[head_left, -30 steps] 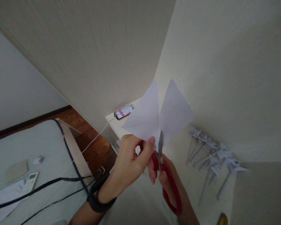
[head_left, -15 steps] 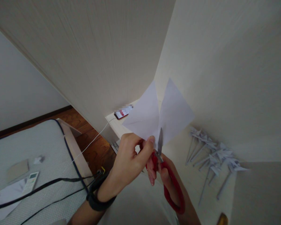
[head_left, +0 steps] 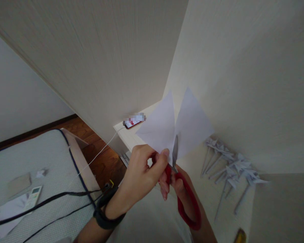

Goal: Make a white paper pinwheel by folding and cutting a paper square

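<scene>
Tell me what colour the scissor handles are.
Red. The scissors sit in the right hand; the head view shows them clearly.

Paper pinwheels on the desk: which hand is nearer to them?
Right. The right hand, holding the scissors, is just left of the pinwheels; the left hand, pinching the paper, is farther left.

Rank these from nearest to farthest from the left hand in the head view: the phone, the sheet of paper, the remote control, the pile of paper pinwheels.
1. Sheet of paper: pinched in the left hand itself, just above it.
2. Phone: up and slightly left, on the white ledge.
3. Pile of paper pinwheels: off to the right, by the wall.
4. Remote control: far left, on the mattress.
</scene>
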{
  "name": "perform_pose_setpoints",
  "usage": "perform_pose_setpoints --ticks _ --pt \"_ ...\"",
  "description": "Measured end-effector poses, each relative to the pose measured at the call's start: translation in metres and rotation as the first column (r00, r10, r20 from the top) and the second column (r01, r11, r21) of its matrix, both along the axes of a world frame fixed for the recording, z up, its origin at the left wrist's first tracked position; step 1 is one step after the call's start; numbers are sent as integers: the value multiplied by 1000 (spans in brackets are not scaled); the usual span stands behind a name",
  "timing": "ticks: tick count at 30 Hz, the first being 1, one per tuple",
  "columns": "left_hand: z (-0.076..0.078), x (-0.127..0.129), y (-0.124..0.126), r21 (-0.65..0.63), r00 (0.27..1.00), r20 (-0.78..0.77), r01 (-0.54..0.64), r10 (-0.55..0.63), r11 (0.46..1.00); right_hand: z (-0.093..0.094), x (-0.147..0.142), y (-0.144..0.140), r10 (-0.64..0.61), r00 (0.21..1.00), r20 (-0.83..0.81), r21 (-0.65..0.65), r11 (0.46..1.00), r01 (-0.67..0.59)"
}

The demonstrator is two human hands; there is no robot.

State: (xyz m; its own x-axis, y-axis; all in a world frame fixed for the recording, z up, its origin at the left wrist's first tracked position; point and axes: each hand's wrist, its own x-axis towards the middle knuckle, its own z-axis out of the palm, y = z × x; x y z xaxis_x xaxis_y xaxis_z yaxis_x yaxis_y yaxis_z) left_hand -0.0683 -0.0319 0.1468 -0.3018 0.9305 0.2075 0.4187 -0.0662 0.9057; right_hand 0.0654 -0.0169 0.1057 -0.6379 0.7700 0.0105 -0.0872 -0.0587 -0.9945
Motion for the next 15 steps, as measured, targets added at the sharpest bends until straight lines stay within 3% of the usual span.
perform_pose_setpoints --ticks 11,15 --pt "-1 0 -1 -31 999 50 0 2 1000 -1 -1 -2 -25 1000 20 -24 999 25" --pt "-1 0 -2 -22 993 101 58 -55 998 0 -2 -3 -36 999 20 9 999 36"
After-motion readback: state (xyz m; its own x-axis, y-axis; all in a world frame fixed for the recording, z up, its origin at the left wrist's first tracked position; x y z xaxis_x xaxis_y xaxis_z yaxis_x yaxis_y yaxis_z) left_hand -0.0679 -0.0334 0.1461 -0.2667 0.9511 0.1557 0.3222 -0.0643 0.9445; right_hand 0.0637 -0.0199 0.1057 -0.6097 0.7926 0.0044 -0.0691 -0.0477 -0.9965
